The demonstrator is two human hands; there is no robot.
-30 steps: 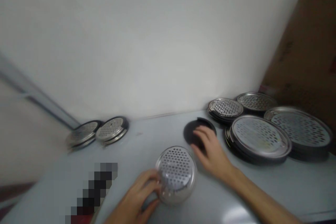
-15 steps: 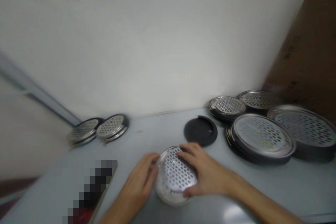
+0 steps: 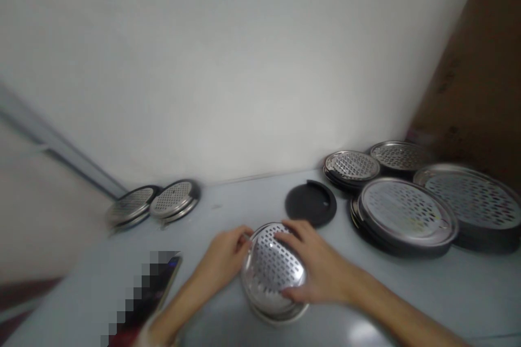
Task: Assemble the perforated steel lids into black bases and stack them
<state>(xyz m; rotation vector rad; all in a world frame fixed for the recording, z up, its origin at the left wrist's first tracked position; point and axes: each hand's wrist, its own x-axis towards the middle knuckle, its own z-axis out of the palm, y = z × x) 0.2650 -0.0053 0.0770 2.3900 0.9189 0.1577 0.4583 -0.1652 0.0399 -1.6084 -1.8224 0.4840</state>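
Near the front middle of the table is a round metal grater [image 3: 271,274] with a perforated face. It looks slightly tilted, and a second pale metal rim [image 3: 283,319] shows beneath its near edge. My right hand [image 3: 315,265] wraps over the grater's right side, thumb and fingers gripping across the holes. On the left, my left hand [image 3: 228,252] has its fingers pinched together at the upper left rim. Just behind my right hand lies a flat round black lid [image 3: 311,203] with a notch at its top.
Stacks of round graters [image 3: 409,211] on black bases stand at the right, beside a brown cardboard surface [image 3: 468,76]. Two smaller grater stacks [image 3: 173,199] sit at the back left. A phone-like dark object [image 3: 152,287], partly pixelated, lies at lower left. A pale wall rises behind.
My left hand has moved up along the grater's rim and its fingers have closed in. The grater has tilted a little, and a rim below it now shows.
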